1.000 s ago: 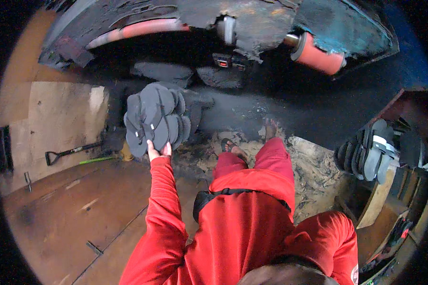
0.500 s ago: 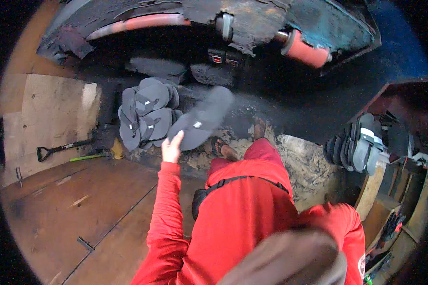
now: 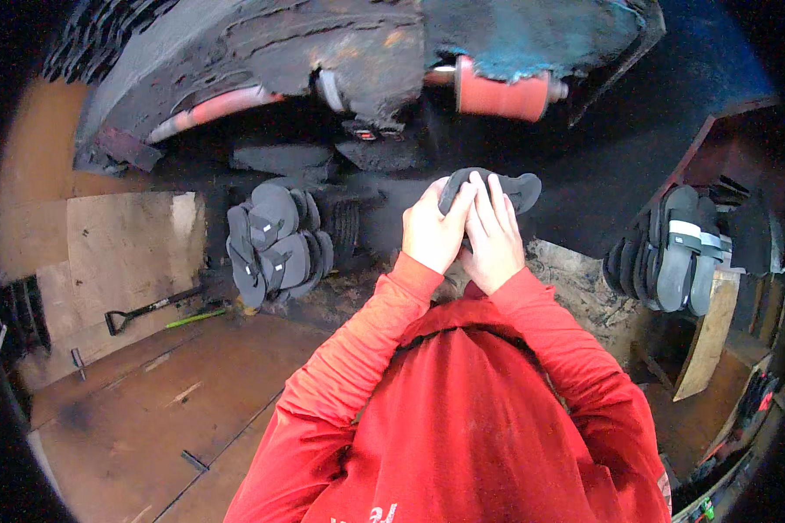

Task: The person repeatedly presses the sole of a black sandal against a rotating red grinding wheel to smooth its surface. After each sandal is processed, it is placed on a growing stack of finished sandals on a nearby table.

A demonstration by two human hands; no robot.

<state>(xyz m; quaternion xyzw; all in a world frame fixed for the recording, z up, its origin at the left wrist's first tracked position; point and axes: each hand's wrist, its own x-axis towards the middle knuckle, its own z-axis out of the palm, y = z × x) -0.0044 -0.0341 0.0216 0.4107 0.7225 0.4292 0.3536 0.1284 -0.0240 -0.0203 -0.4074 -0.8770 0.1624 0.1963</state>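
A dark grey flip-flop [image 3: 525,190] is held out in front of me, below the sanding machine. My left hand [image 3: 433,228] grips its left end, thumb toward the middle. Alongside it, my right hand [image 3: 494,228] is closed on the same flip-flop, with fingers close together and stretched over it; the thumbs are nearly touching. Both hands hide much of the sole. To the left sits a pile of grey flip-flops [image 3: 275,213] with small white labels. Another stack of flip-flops [image 3: 674,253], some with white bands, stands at the right.
Overhead is a machine with red rollers [image 3: 501,91] and a torn, dusty cover [image 3: 358,52]. A black-handled tool [image 3: 153,309] and a green stick [image 3: 196,318] lie by the wooden board [image 3: 131,235] on the left. A plank [image 3: 706,349] leans under the right stack.
The flip-flop has moved from beside the left pile to the middle, under the machine. My right hand has joined my left on it. The blurred brown shape at lower right is gone.
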